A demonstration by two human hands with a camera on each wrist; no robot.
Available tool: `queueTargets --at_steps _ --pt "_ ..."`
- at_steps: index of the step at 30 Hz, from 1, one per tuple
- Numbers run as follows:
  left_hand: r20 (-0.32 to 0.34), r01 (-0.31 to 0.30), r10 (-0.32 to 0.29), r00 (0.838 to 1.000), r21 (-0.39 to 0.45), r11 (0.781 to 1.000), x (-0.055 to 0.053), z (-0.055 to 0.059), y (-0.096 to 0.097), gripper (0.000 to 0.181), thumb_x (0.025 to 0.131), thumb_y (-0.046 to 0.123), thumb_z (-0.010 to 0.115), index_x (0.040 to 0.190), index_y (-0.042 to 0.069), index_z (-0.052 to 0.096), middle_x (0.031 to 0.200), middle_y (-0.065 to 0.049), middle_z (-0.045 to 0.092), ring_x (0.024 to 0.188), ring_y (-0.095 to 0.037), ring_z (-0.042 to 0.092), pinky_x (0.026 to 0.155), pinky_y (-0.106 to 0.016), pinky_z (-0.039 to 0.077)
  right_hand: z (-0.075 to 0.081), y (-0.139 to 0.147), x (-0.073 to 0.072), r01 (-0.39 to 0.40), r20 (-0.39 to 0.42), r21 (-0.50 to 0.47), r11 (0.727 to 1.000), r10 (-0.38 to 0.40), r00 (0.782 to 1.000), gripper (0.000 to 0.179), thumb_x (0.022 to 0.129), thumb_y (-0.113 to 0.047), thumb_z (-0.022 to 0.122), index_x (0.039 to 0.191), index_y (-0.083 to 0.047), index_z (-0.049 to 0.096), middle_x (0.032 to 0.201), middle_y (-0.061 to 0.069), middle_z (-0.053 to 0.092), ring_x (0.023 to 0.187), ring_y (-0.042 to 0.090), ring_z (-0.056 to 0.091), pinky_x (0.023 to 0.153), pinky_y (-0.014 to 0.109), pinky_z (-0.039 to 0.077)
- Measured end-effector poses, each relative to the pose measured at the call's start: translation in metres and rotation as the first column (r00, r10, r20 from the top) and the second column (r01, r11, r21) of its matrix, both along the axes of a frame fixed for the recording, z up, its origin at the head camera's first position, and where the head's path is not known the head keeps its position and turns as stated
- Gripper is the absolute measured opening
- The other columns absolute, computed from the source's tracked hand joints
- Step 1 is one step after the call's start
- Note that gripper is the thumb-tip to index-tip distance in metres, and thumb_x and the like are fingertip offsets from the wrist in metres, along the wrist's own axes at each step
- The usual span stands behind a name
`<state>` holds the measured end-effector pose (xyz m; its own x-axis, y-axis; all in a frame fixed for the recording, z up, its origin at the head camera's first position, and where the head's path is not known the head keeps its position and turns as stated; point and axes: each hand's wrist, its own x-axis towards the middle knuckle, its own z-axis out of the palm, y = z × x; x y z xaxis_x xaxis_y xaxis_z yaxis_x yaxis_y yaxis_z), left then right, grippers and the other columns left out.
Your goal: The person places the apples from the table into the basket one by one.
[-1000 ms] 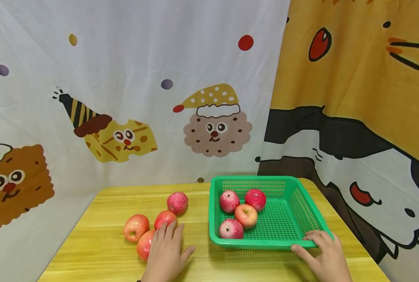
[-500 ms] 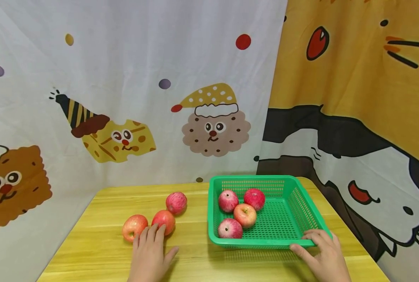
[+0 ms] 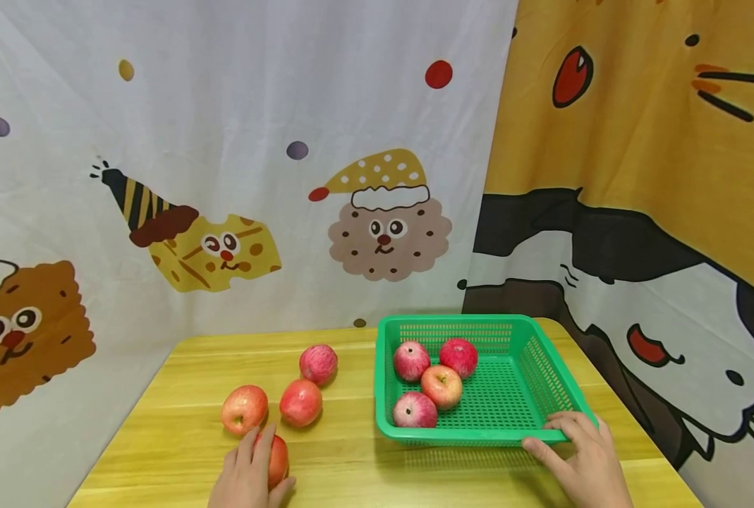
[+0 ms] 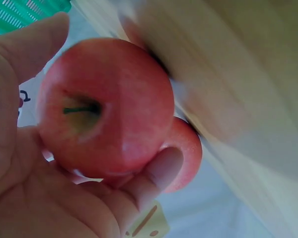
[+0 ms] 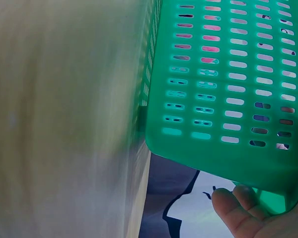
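Head view: left hand (image 3: 243,471) around apple (image 3: 278,458)

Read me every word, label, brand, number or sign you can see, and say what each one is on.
None: no readable text shows on the red round apples, green plastic basket or yellow wooden table.
The white fabric backdrop shows only cartoon drawings and dots.
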<state>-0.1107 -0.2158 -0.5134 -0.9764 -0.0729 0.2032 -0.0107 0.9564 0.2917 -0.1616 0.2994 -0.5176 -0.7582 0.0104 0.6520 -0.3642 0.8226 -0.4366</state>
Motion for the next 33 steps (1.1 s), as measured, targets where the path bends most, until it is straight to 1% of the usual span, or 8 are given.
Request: queueTargets --at_steps 3,6,17,20,23,26,29,33 --pt "0.069 -0.012 0.010 0.998 0.036 0.999 0.003 -0.001 0.001 0.094 0.074 0.042 0.097 0.150 0.006 0.054 0.145 -0.025 0.057 0.113 -0.046 0.066 0.086 -0.059 0.060 -0.001 0.000 0.000 -0.001 0.004 -0.002 1.000 0.001 1.000 0.036 0.066 -0.031 0.101 0.085 -0.021 0.071 0.101 0.005 0.072 0.095 0.011 0.056 0.093 0.046 0.031" --pt "0.088 -0.015 0.010 0.996 0.063 0.998 0.004 -0.004 0.002 0.094 0.074 0.039 0.097 0.151 0.007 0.053 0.146 -0.025 0.056 0.113 -0.046 0.065 0.085 -0.058 0.060 -0.002 0.000 -0.001 -0.003 0.002 0.001 1.000 0.003 1.000 0.037 0.066 -0.031 0.101 0.085 -0.019 0.072 0.102 0.005 0.072 0.096 0.011 0.056 0.093 0.045 0.031" --pt "0.013 0.037 -0.038 0.999 0.072 0.997 0.012 -0.009 0.006 0.088 0.069 0.032 0.098 0.146 0.014 0.060 0.139 -0.015 0.061 0.112 -0.037 0.065 0.086 -0.050 0.060 -0.001 -0.001 -0.002 0.000 0.014 0.025 1.000 -0.001 1.000 0.037 0.067 -0.032 0.100 0.085 -0.020 0.070 0.102 0.005 0.072 0.095 0.021 0.057 0.093 0.043 0.031" --pt "0.009 0.073 -0.074 0.997 0.092 0.993 0.012 -0.006 0.012 0.088 0.067 0.034 0.098 0.145 0.016 0.062 0.137 -0.011 0.062 0.113 -0.034 0.065 0.087 -0.047 0.059 0.000 -0.001 -0.002 -0.003 0.010 0.026 1.000 0.003 1.000 0.036 0.068 -0.031 0.100 0.085 -0.018 0.071 0.101 0.005 0.072 0.096 0.021 0.057 0.093 0.043 0.031" --pt "-0.056 0.124 -0.118 0.991 0.112 0.986 0.011 0.000 0.024 0.088 0.065 0.034 0.099 0.143 0.015 0.063 0.135 -0.009 0.064 0.115 -0.032 0.066 0.089 -0.046 0.059 0.000 -0.001 -0.002 -0.006 -0.005 0.029 1.000 0.006 1.000 0.037 0.067 -0.030 0.100 0.084 -0.017 0.071 0.101 0.005 0.072 0.096 0.019 0.056 0.093 0.043 0.031" --pt "-0.203 0.190 -0.171 0.964 0.080 0.978 0.008 0.009 0.042 0.089 0.062 0.031 0.100 0.142 0.016 0.065 0.134 -0.007 0.066 0.114 -0.028 0.067 0.089 -0.046 0.061 -0.001 0.000 -0.002 -0.010 -0.015 0.029 1.000 0.010 1.000 0.037 0.066 -0.029 0.101 0.084 -0.015 0.071 0.100 0.006 0.072 0.095 0.017 0.056 0.093 0.043 0.031" --pt "-0.350 0.262 -0.238 0.906 0.022 0.965 0.003 0.020 0.063 0.092 0.058 0.031 0.103 0.141 0.016 0.065 0.134 -0.006 0.067 0.114 -0.024 0.067 0.088 -0.045 0.063 -0.001 0.000 -0.001 -0.010 -0.010 0.026 1.000 0.011 1.000 0.037 0.066 -0.029 0.100 0.085 -0.015 0.071 0.101 0.006 0.072 0.096 0.015 0.055 0.094 0.045 0.032" --pt "-0.445 0.376 -0.347 0.825 -0.026 0.926 -0.009 0.040 0.093 0.093 0.060 0.034 0.103 0.143 0.019 0.064 0.138 -0.005 0.066 0.120 -0.021 0.066 0.091 -0.040 0.064 -0.001 0.000 0.000 -0.005 0.005 0.023 1.000 0.005 1.000 0.037 0.068 -0.031 0.100 0.086 -0.016 0.071 0.102 0.006 0.072 0.097 0.017 0.055 0.095 0.046 0.032"
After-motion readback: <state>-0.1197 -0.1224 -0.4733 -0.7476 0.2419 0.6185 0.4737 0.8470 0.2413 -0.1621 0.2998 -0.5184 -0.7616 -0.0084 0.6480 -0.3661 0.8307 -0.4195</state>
